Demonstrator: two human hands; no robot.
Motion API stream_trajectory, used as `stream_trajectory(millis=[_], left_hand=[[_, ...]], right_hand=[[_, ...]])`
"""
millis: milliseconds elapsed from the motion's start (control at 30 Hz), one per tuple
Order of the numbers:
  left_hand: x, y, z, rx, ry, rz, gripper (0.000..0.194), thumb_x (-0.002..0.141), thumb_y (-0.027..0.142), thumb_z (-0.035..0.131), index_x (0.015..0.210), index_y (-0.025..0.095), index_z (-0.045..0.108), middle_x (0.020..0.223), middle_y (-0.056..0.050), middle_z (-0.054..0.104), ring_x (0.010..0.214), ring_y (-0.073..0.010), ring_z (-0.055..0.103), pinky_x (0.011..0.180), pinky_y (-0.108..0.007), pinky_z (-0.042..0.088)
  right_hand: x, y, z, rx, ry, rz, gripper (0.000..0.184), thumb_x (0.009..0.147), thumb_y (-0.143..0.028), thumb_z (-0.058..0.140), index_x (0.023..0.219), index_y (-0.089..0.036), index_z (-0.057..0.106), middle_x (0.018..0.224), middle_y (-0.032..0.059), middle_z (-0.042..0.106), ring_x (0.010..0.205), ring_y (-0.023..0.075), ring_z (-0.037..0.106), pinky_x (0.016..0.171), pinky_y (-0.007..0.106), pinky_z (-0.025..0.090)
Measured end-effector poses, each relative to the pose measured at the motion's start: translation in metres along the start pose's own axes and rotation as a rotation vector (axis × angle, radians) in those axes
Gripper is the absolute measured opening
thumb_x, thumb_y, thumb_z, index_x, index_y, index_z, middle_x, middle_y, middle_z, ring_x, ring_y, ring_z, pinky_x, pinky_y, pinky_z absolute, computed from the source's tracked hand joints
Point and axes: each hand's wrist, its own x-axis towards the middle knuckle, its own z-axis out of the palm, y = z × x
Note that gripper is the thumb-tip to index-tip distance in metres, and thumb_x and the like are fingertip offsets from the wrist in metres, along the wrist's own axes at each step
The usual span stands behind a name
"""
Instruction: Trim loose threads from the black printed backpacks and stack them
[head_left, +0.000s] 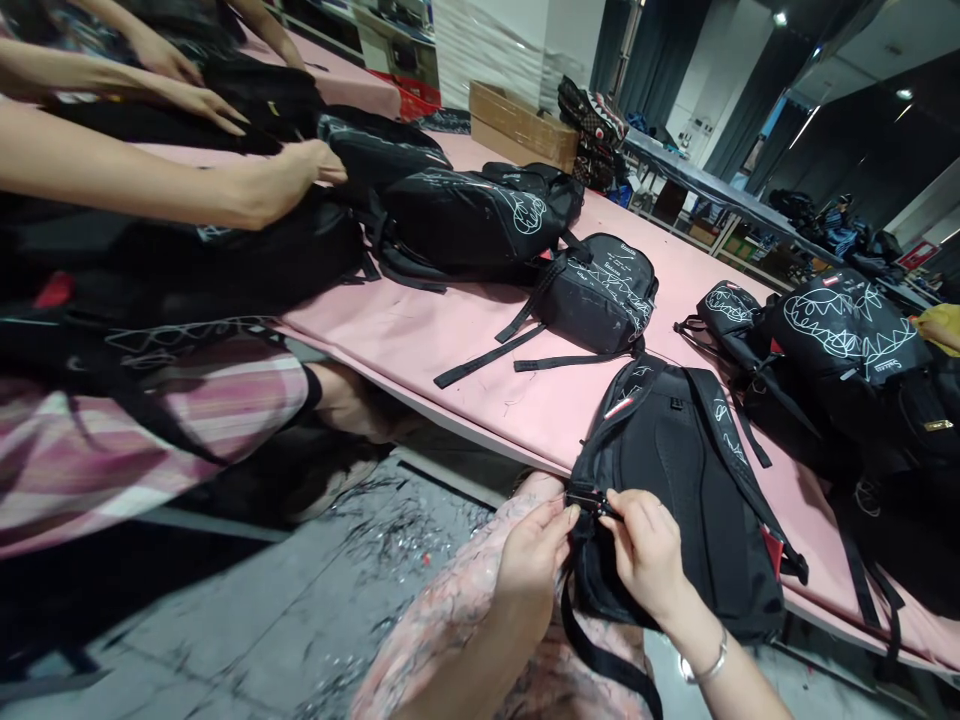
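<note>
We pinch a black strap [586, 499] between thumb and fingertips of both our left hand [534, 545] and our right hand [646, 550], at the side of a backpack [679, 490]. It lies straps up on the pink table [480, 400], jutting past its edge. A smaller bag [600, 290] sits just beyond; at our left, a co-worker's hand [289, 185] touches black bags.

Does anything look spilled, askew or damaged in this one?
Dark, thread-like scraps are scattered over the grey floor, which looks untidy, like uncleared waste. The nearest black backpack also overhangs the edge of the pink table rather than lying fully on it. No obvious damage stands out.
</note>
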Motion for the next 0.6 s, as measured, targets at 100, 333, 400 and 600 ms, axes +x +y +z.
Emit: stream_trajectory(millis=[100,333,400,600], left_hand=[[-0.002,0.000,0.001,0.010,0.023,0.010,0.036,0.053,0.028,0.076,0.085,0.013,0.067,0.076,-0.005,0.070,0.076,-0.0197,0.065,0.070,-0.027,0.050],[-0.008,-0.003,0.000,0.060,0.063,0.070,0.035,0.057,0.029,0.075,0.087,0.013,0.065,0.086,-0.007,0.070,0.079,-0.0196,0.065,0.070,-0.026,0.051],[-0.009,-0.002,0.000,0.076,0.071,0.070,0.036,0.056,0.031,0.076,0.086,0.013,0.064,0.087,-0.008,0.070,0.079,-0.0199,0.065,0.070,-0.027,0.050],[-0.009,-0.005,-0.013,0.131,0.068,0.028,0.044,0.055,0.033,0.077,0.093,0.017,0.063,0.090,-0.005,0.068,0.079,-0.0177,0.065,0.067,-0.024,0.050]], right_hand=[[-0.001,-0.004,0.001,-0.034,-0.006,0.023,0.021,0.089,-0.015,0.042,0.106,-0.016,0.055,0.088,0.0092,0.062,0.082,0.0201,0.059,0.070,0.033,0.049],[-0.002,-0.006,0.002,-0.031,0.010,0.036,0.020,0.088,-0.013,0.041,0.100,-0.017,0.056,0.084,0.0086,0.062,0.078,0.0195,0.059,0.069,0.033,0.048],[-0.001,-0.007,0.000,0.008,0.029,0.045,0.018,0.087,-0.013,0.042,0.095,-0.017,0.058,0.081,0.0078,0.062,0.076,0.0186,0.059,0.068,0.032,0.048],[0.005,-0.010,-0.007,0.358,0.105,0.262,0.011,0.086,-0.021,0.047,0.092,-0.019,0.056,0.078,0.0040,0.061,0.070,0.0155,0.059,0.062,0.026,0.048]])
